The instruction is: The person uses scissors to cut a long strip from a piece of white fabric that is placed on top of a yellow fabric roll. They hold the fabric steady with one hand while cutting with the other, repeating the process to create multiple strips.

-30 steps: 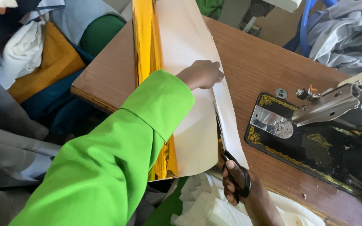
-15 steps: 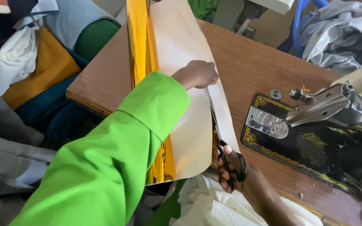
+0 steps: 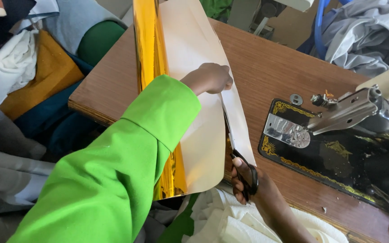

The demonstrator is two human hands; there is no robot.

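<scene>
Scanning from the left: heaped cloth [image 3: 28, 76] in white, mustard, navy and grey beside the wooden table [image 3: 113, 85]. Next, a green-sleeved arm crosses a long sheet [image 3: 194, 67] lying lengthwise on the table, its near end overhanging the edge. Cream paper back, mirror-gold face folded up along the left margin. Left hand [image 3: 210, 77] flat, fingers curled, pressing the sheet down near the cut line. Right hand [image 3: 248, 182] closed through the loops of black scissors [image 3: 237, 150], blades inside the sheet's right side, slitting off a narrow strip.

Sheet looks light, thin, slick on the gold side; likely creases or tears easily. Best pinned flat close beside the blades.

Right: black sewing machine [image 3: 338, 135] with gold ornament, no readable labels. Grey garments [image 3: 365, 31] behind.
</scene>
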